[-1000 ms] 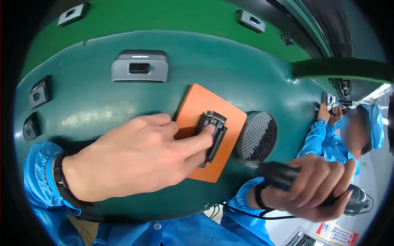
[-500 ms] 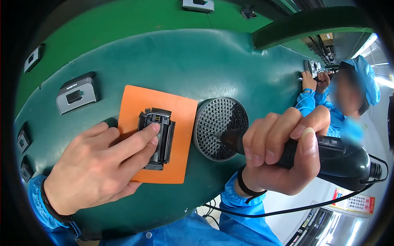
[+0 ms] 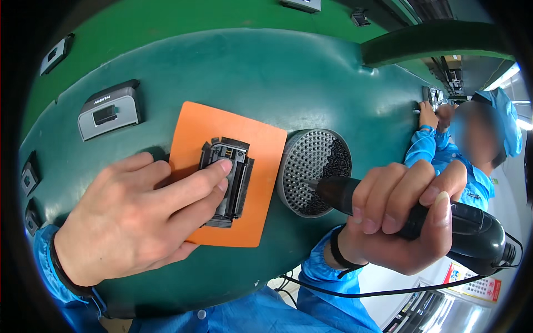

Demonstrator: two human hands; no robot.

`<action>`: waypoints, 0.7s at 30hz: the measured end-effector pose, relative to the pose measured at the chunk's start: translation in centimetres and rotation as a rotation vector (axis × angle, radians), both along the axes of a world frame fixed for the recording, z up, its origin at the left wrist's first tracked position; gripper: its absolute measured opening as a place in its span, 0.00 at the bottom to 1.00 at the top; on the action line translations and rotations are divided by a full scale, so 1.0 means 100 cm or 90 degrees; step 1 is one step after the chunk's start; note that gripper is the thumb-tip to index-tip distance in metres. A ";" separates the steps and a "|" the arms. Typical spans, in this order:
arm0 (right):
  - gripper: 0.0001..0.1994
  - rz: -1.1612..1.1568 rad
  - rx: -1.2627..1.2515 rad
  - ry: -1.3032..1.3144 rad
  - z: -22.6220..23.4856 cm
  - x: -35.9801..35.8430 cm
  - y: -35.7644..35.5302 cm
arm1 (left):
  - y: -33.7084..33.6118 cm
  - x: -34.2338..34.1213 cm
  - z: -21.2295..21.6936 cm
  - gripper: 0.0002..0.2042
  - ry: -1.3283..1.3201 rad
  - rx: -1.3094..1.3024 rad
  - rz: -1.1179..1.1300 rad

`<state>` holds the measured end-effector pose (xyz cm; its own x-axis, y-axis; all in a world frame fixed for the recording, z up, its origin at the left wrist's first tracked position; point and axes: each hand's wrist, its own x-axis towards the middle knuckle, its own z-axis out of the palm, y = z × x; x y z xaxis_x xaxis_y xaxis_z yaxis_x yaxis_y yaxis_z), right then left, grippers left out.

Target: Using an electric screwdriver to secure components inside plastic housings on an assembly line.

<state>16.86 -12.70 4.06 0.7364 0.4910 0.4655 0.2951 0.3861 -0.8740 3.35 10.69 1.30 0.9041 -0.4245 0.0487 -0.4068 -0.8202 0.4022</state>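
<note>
A black plastic housing [image 3: 240,186], with small gold contacts near its far end, lies on an orange mat [image 3: 261,150]. Two outstretched fingertips of my left hand [image 3: 133,216] press down on the housing and hold it against the mat; the hand covers its left side. My right hand [image 3: 400,216] is wrapped round a black corded electric screwdriver [image 3: 474,225], thumb along the top. The screwdriver's tip points left, over a round grey screw dish [image 3: 302,161] full of small holes. Black screws [image 3: 340,158] fill the dish's right part. Whether the bit touches the dish, I cannot tell.
A grey-and-black device [image 3: 109,114] stands at the left on the green table [image 3: 233,72], with several similar ones farther out. A dark green curved bar [image 3: 438,41] crosses the far right. At the right, a co-worker [image 3: 444,133] in blue handles parts. The screwdriver's cord [image 3: 377,294] hangs below.
The view has shifted slightly, so the mat, dish and both hands appear farther right. My left fingers remain on the housing and the screwdriver stays at the dish.
</note>
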 end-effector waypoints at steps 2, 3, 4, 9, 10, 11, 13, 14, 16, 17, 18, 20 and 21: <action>0.08 0.011 -0.008 0.005 0.002 -0.001 0.001 | 0.000 0.000 0.000 0.38 0.003 0.001 0.002; 0.08 0.011 -0.008 0.006 0.002 -0.001 0.001 | 0.000 -0.001 0.001 0.38 0.004 0.002 0.002; 0.08 0.010 -0.001 0.007 0.002 -0.002 0.003 | 0.000 -0.001 0.001 0.38 0.005 0.003 0.003; 0.07 -0.059 0.012 0.014 0.000 -0.003 0.014 | 0.002 -0.001 0.006 0.36 0.010 0.011 0.004; 0.07 -0.057 0.015 0.009 -0.001 -0.003 0.013 | 0.003 -0.001 0.006 0.36 0.005 0.014 0.006; 0.06 -0.055 0.032 0.038 -0.003 -0.003 0.011 | 0.005 0.000 0.006 0.35 0.012 0.004 0.003; 0.05 -0.062 0.058 0.070 -0.005 -0.002 0.010 | 0.008 -0.001 0.004 0.34 0.014 -0.004 0.006; 0.05 -0.057 0.058 0.067 -0.005 -0.002 0.009 | 0.006 -0.002 0.004 0.34 0.010 -0.004 0.005; 0.06 -0.087 0.061 0.031 -0.004 -0.002 0.007 | 0.005 -0.004 0.003 0.34 0.003 -0.006 0.009; 0.08 -0.096 0.054 0.027 -0.002 -0.004 0.006 | 0.005 -0.004 0.002 0.34 -0.005 -0.012 0.007; 0.08 -0.094 0.052 0.025 0.000 -0.004 0.006 | 0.004 -0.005 0.002 0.34 -0.013 -0.019 0.004; 0.08 -0.109 0.055 0.034 0.000 -0.004 0.007 | 0.004 -0.005 0.000 0.35 -0.016 -0.020 0.008; 0.08 -0.107 0.055 0.040 -0.002 -0.002 0.007 | 0.004 -0.004 -0.001 0.35 -0.016 -0.020 0.010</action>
